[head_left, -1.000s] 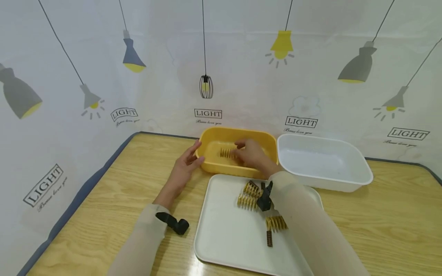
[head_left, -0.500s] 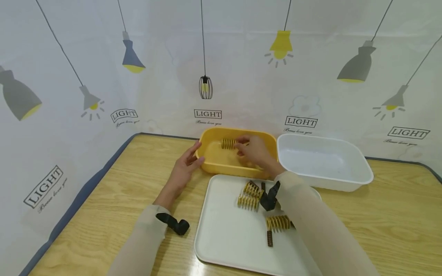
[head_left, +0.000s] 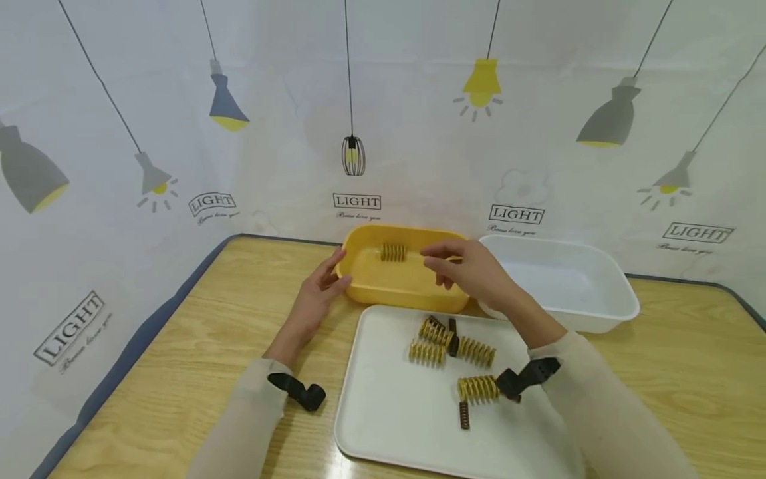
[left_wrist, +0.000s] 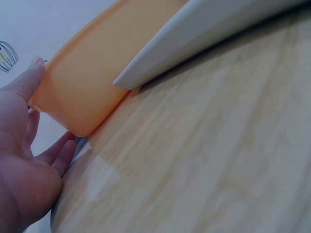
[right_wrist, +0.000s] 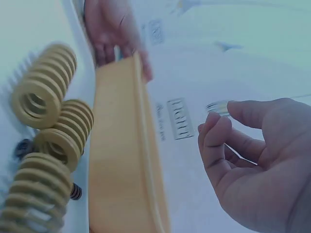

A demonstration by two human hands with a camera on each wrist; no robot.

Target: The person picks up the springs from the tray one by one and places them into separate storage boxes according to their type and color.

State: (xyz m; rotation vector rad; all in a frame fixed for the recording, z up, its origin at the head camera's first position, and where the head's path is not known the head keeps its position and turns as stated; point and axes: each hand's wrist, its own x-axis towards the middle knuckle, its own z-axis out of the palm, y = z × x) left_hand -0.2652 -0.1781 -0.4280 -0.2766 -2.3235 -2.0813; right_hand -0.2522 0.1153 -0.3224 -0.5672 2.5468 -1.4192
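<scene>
At the left end of the yellow bin (head_left: 407,285), the left hand (head_left: 315,293) touches the rim, its grip spread. Inside lies a gold spring (head_left: 393,253); on the tray (head_left: 389,416), other springs (head_left: 477,388). Over the bin's right end, the right hand (head_left: 473,267) has its grip loosely parted, holding nothing.
</scene>
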